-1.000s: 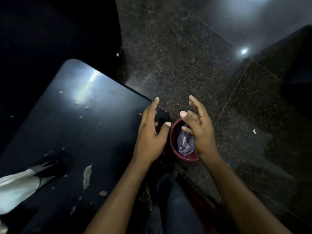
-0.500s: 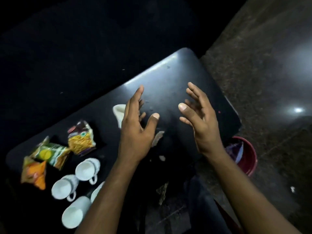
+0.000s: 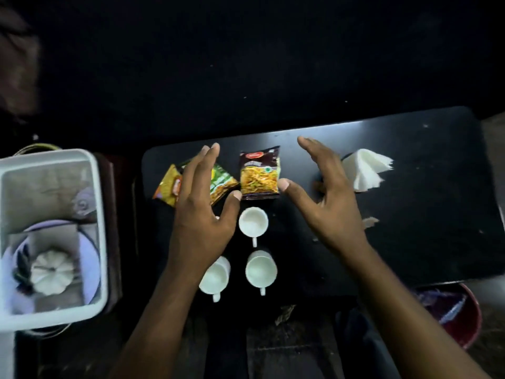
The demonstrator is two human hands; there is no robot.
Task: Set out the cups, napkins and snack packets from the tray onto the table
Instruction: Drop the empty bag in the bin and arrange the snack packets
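On the black table (image 3: 410, 214) lie three snack packets: a brown one (image 3: 259, 173), a green one (image 3: 222, 181) and an orange one (image 3: 168, 187). Below them stand three white cups: one upper (image 3: 253, 224), one lower right (image 3: 261, 270), one lower left (image 3: 214, 277). A fanned stack of white napkins (image 3: 363, 169) sits to the right. My left hand (image 3: 203, 209) hovers open over the green and orange packets, partly hiding them. My right hand (image 3: 325, 195) is open between the brown packet and the napkins, holding nothing.
A white plastic tray (image 3: 101, 214) stands at the left, holding a plate and a white pumpkin-shaped object (image 3: 52, 272). A red bucket (image 3: 470, 324) with a plastic bag sits on the floor at lower right. Small paper scraps lie on the table.
The view has swung left from the floor and bucket to the table's set-out items. Both hands stayed open and now hover over the packets and cups.
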